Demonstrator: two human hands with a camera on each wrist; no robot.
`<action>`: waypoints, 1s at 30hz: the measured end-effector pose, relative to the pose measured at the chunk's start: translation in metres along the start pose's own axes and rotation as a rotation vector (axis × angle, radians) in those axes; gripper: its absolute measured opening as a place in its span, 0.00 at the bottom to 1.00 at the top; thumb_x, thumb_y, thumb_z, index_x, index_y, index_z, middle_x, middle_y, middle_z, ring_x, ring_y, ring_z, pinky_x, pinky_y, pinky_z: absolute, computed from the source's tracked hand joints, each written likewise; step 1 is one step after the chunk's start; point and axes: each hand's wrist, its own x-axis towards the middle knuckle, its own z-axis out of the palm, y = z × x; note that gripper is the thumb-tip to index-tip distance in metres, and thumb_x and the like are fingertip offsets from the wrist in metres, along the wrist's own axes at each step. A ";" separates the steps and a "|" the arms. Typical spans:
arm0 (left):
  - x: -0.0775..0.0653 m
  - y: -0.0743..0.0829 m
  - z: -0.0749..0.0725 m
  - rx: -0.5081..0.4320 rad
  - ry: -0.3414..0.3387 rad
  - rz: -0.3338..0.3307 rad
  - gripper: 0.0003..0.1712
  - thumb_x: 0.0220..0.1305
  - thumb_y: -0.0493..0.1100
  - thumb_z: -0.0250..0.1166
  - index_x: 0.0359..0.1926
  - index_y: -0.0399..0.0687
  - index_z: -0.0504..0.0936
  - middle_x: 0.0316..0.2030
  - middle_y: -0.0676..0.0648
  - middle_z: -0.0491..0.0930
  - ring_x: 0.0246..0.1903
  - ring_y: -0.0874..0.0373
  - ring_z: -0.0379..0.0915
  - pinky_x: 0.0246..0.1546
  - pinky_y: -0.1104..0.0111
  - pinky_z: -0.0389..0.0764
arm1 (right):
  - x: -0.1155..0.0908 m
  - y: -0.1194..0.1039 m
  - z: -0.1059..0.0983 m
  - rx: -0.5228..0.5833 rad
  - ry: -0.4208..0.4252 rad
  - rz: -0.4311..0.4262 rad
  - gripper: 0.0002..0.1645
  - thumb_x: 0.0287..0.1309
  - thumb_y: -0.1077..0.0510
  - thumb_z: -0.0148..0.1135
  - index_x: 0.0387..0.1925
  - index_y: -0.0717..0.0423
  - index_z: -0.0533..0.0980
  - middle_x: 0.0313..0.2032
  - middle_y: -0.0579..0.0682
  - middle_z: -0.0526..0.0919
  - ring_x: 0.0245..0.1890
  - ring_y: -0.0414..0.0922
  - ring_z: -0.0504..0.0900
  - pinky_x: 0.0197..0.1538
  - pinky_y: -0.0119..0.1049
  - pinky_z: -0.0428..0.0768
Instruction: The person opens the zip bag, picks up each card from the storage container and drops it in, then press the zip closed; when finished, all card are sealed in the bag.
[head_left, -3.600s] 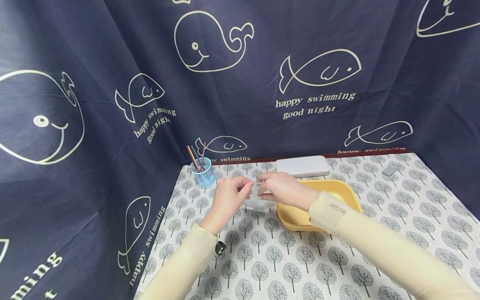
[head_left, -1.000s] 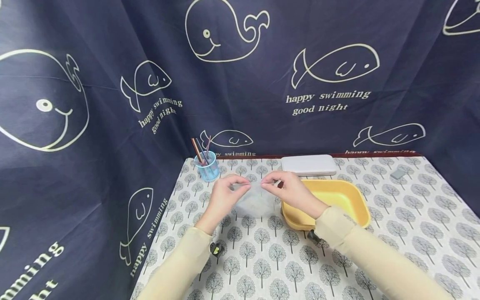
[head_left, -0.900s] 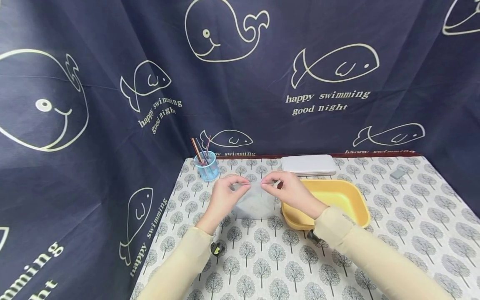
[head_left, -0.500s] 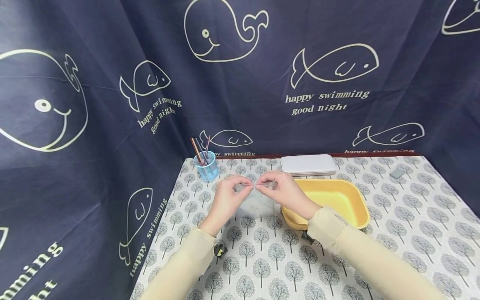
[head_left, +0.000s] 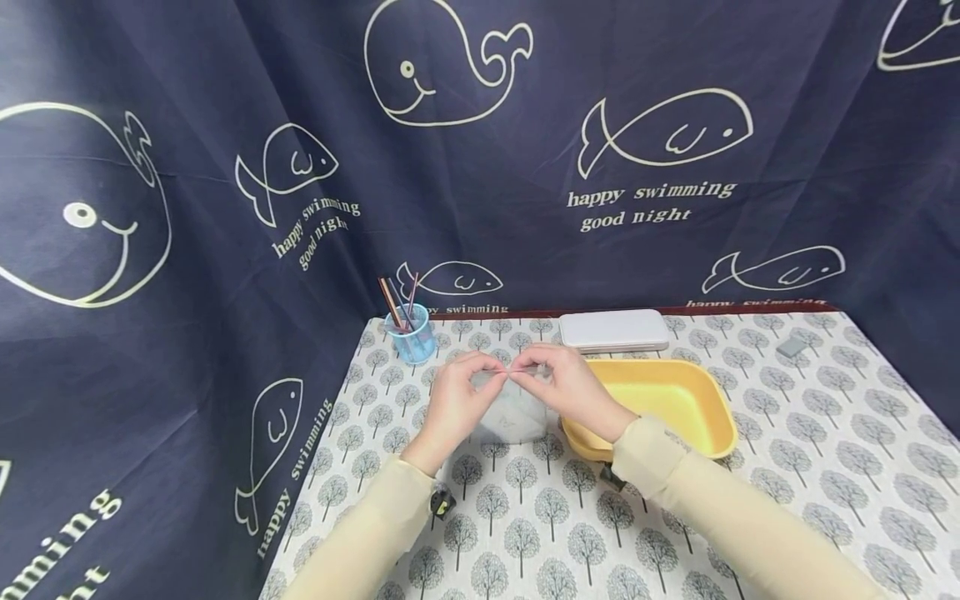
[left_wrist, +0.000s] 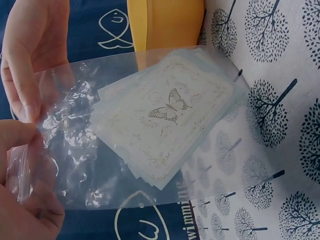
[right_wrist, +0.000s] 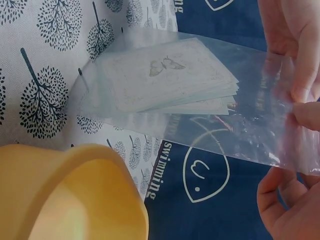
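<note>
A clear plastic zip bag [head_left: 513,423] hangs between my two hands over the table. Inside lies a stack of pale cards [left_wrist: 167,120], the front one printed with a butterfly; it is fanned slightly toward the bag's lower end. My left hand [head_left: 452,404] pinches the bag's top edge between thumb and fingers. From the other side my right hand [head_left: 567,385] pinches the same edge, and the two sets of fingertips meet near its middle. In the right wrist view, the bag's mouth [right_wrist: 302,145] passes between both hands.
A yellow tray [head_left: 723,400] stands just right of the bag, partly under my right forearm. Behind it lies a white case [head_left: 615,331]. A blue cup [head_left: 412,337] with pencils stands at the back left. A small grey block [head_left: 792,347] lies far right.
A second ago my hands were slightly apart on the bag's top edge. My right hand has moved left and the fingertips now meet. The bag stays hanging.
</note>
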 end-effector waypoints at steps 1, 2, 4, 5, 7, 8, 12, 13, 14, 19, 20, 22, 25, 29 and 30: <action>0.000 -0.001 0.000 0.005 0.004 0.009 0.04 0.66 0.40 0.73 0.41 0.48 0.90 0.43 0.52 0.89 0.47 0.57 0.83 0.56 0.60 0.80 | -0.001 0.000 -0.001 0.012 -0.002 0.018 0.04 0.66 0.55 0.72 0.41 0.47 0.87 0.41 0.37 0.88 0.46 0.39 0.85 0.54 0.45 0.83; 0.000 -0.002 0.000 0.008 0.009 0.018 0.04 0.66 0.40 0.74 0.41 0.47 0.90 0.42 0.52 0.89 0.47 0.57 0.83 0.56 0.60 0.80 | -0.002 -0.001 -0.003 0.025 -0.005 0.038 0.04 0.66 0.54 0.72 0.42 0.47 0.87 0.42 0.36 0.88 0.46 0.39 0.85 0.55 0.44 0.83; 0.000 -0.004 -0.001 0.009 0.017 0.023 0.04 0.65 0.41 0.75 0.41 0.48 0.91 0.42 0.54 0.89 0.47 0.58 0.82 0.56 0.61 0.80 | -0.004 -0.001 -0.007 0.040 -0.008 0.067 0.06 0.66 0.53 0.73 0.43 0.47 0.87 0.43 0.36 0.88 0.47 0.39 0.85 0.56 0.45 0.82; 0.000 -0.005 -0.001 0.006 0.020 0.025 0.05 0.65 0.41 0.75 0.41 0.48 0.91 0.41 0.54 0.88 0.47 0.59 0.82 0.56 0.62 0.80 | -0.005 -0.001 -0.009 0.040 -0.009 0.080 0.07 0.65 0.53 0.73 0.43 0.48 0.88 0.43 0.35 0.87 0.47 0.38 0.84 0.56 0.45 0.82; -0.001 -0.007 -0.003 -0.002 0.026 0.025 0.05 0.64 0.41 0.76 0.41 0.49 0.91 0.41 0.56 0.88 0.46 0.60 0.82 0.56 0.63 0.80 | -0.007 0.001 -0.012 0.032 -0.008 0.084 0.07 0.65 0.54 0.74 0.43 0.48 0.88 0.42 0.35 0.87 0.46 0.38 0.84 0.55 0.46 0.82; -0.001 -0.007 -0.004 -0.009 0.027 0.026 0.05 0.64 0.40 0.76 0.41 0.49 0.91 0.41 0.55 0.88 0.46 0.60 0.82 0.55 0.63 0.80 | -0.008 0.002 -0.014 0.028 -0.006 0.080 0.06 0.64 0.54 0.74 0.42 0.48 0.88 0.42 0.36 0.88 0.46 0.39 0.84 0.54 0.47 0.82; -0.003 -0.010 -0.009 -0.022 0.031 0.041 0.06 0.63 0.39 0.76 0.42 0.48 0.91 0.40 0.56 0.88 0.44 0.62 0.83 0.54 0.64 0.82 | -0.011 0.005 -0.019 -0.002 0.003 0.052 0.04 0.64 0.56 0.74 0.41 0.47 0.88 0.43 0.39 0.88 0.46 0.40 0.84 0.50 0.47 0.83; -0.004 -0.011 -0.011 -0.025 0.033 0.042 0.07 0.63 0.39 0.76 0.42 0.48 0.91 0.40 0.56 0.88 0.43 0.62 0.83 0.53 0.64 0.82 | -0.012 0.006 -0.019 -0.009 0.004 0.045 0.04 0.65 0.55 0.74 0.41 0.47 0.88 0.44 0.39 0.88 0.46 0.40 0.84 0.50 0.46 0.83; -0.004 -0.012 -0.012 -0.023 0.038 0.046 0.07 0.62 0.38 0.77 0.42 0.47 0.91 0.39 0.56 0.88 0.43 0.62 0.83 0.53 0.64 0.82 | -0.012 0.006 -0.020 -0.012 0.004 0.048 0.04 0.65 0.55 0.74 0.41 0.46 0.88 0.44 0.39 0.88 0.45 0.40 0.84 0.47 0.45 0.84; -0.007 -0.015 -0.019 -0.015 0.054 0.050 0.05 0.63 0.37 0.76 0.39 0.48 0.91 0.38 0.58 0.88 0.42 0.64 0.83 0.53 0.64 0.82 | -0.012 0.005 -0.021 -0.025 -0.002 0.067 0.03 0.64 0.55 0.74 0.40 0.44 0.88 0.42 0.38 0.88 0.41 0.39 0.83 0.39 0.38 0.81; -0.007 -0.016 -0.020 -0.010 0.055 0.058 0.04 0.63 0.37 0.76 0.39 0.49 0.91 0.38 0.58 0.88 0.42 0.63 0.83 0.53 0.63 0.82 | -0.012 0.004 -0.022 -0.026 -0.004 0.068 0.03 0.64 0.55 0.74 0.40 0.45 0.88 0.41 0.37 0.88 0.41 0.39 0.83 0.40 0.38 0.81; -0.008 -0.016 -0.022 0.000 0.056 0.070 0.03 0.64 0.37 0.75 0.38 0.49 0.90 0.38 0.57 0.88 0.43 0.62 0.83 0.54 0.62 0.81 | -0.011 0.003 -0.021 -0.036 -0.004 0.058 0.02 0.64 0.55 0.74 0.39 0.46 0.88 0.40 0.37 0.87 0.39 0.39 0.82 0.41 0.40 0.81; -0.009 -0.015 -0.023 0.029 0.054 0.092 0.03 0.65 0.37 0.74 0.38 0.50 0.90 0.39 0.56 0.88 0.44 0.60 0.83 0.55 0.60 0.81 | -0.009 0.003 -0.021 -0.054 -0.009 0.034 0.02 0.65 0.54 0.74 0.38 0.47 0.88 0.39 0.37 0.87 0.40 0.39 0.83 0.46 0.43 0.82; -0.011 -0.015 -0.023 0.065 0.056 0.112 0.04 0.65 0.36 0.73 0.39 0.49 0.89 0.39 0.54 0.88 0.45 0.58 0.82 0.56 0.59 0.80 | -0.008 0.002 -0.020 -0.074 -0.025 0.006 0.02 0.66 0.54 0.73 0.37 0.47 0.87 0.38 0.37 0.86 0.40 0.39 0.82 0.47 0.44 0.83; -0.012 -0.015 -0.023 0.070 0.056 0.118 0.03 0.66 0.36 0.73 0.39 0.49 0.89 0.39 0.54 0.88 0.46 0.58 0.82 0.56 0.59 0.80 | -0.008 0.002 -0.020 -0.077 -0.028 0.003 0.02 0.66 0.55 0.73 0.36 0.47 0.87 0.38 0.37 0.86 0.40 0.39 0.82 0.46 0.44 0.83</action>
